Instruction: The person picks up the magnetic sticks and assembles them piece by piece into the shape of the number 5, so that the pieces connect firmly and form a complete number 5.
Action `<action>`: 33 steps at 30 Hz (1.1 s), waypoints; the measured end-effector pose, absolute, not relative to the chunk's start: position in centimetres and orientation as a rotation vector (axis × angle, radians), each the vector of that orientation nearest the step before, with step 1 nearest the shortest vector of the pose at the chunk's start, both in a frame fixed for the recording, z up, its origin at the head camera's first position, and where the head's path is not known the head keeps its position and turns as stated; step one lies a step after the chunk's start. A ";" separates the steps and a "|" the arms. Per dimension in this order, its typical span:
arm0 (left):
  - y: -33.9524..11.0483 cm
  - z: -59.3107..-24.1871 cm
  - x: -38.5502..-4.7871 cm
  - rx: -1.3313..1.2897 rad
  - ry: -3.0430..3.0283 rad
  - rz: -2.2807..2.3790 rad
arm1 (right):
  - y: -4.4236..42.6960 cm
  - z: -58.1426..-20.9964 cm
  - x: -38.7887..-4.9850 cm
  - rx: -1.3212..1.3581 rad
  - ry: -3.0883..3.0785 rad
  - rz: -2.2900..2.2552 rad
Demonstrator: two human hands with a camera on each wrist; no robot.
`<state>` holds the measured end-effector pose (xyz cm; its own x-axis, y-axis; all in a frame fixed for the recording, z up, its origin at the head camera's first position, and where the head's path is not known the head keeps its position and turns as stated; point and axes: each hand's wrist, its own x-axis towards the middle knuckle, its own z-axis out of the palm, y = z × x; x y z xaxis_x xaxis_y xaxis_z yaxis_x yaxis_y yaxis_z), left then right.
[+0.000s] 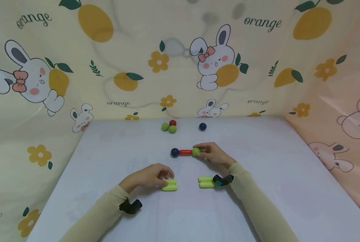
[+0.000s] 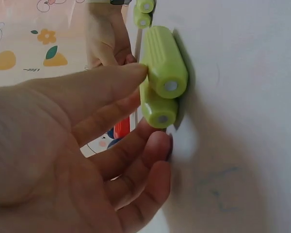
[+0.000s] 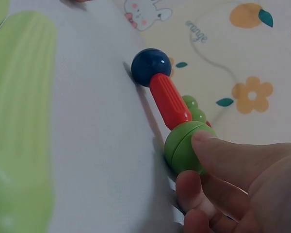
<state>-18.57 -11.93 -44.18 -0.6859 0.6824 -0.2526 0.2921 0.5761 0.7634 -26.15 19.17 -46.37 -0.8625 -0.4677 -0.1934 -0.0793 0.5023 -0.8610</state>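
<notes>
Now the red rod (image 1: 185, 152), inside the table (image 1: 131, 141)'s far edge, is seemingly steadied by the right hand (image 1: 213, 153), its green ball (image 1: 195, 152) pinched; green rods (image 1: 169, 188) are touched by the left hand (image 1: 149, 175), grip unclear.

You can read "orange" in dark script four times on the patterned backdrop (image 1: 149, 27) in your head view, plus a cut-off "ge" at lower left. Your right wrist view shows "orange" on it too, small and slanted.
</notes>
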 end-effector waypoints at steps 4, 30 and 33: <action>-11.8 -44.3 -18.4 0.758 2.283 0.967 | 19.3 -46.5 -26.1 -0.437 2.336 -1.325; -11.7 -44.5 -19.8 0.541 2.293 1.177 | 19.2 -47.0 -26.4 -0.432 2.333 -1.328; -11.6 -44.7 -20.2 0.507 2.263 1.211 | 19.3 -47.0 -26.4 -0.428 2.336 -1.325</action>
